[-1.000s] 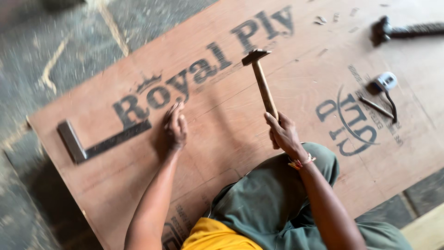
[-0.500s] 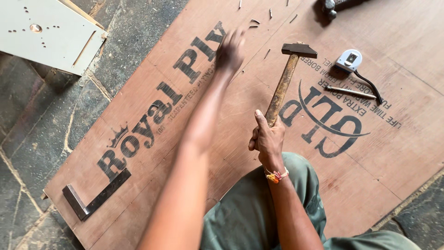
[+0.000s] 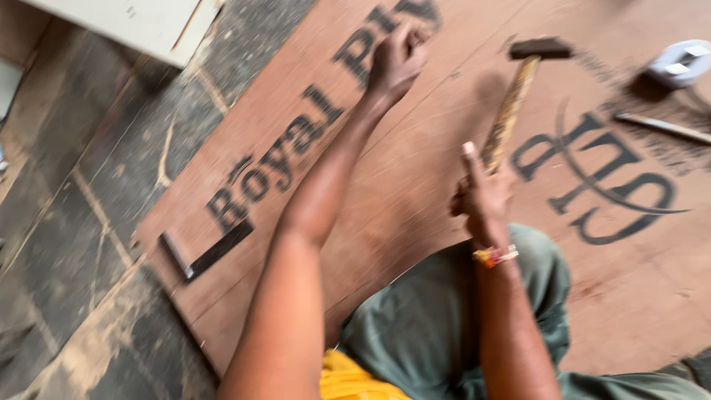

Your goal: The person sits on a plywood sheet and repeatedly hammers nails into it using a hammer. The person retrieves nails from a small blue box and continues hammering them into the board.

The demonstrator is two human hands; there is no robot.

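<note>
While the frame is motion-blurred, layout reads fine: dark stone floor (image 3: 81, 244) at left, white flat panel (image 3: 141, 22) lying top left. Dark metal L-shaped try square (image 3: 207, 253) rests on near-left corner of large brown plywood sheet (image 3: 415, 185) with black printed lettering. Left hand (image 3: 396, 55) stretched far forward over sheet, fingers curled together, tips down at the surface near the lettering; whether it pinches anything, cannot tell. Right hand (image 3: 481, 196) clamped around lower end of wooden-handled hammer (image 3: 518, 89), thumb pointing up along handle; dark steel head hangs above the sheet, handle tilted. Green-trousered knee (image 3: 444, 326) below. White tape measure (image 3: 681, 63) and thin metal tool (image 3: 663, 127) lie far right on sheet.
</note>
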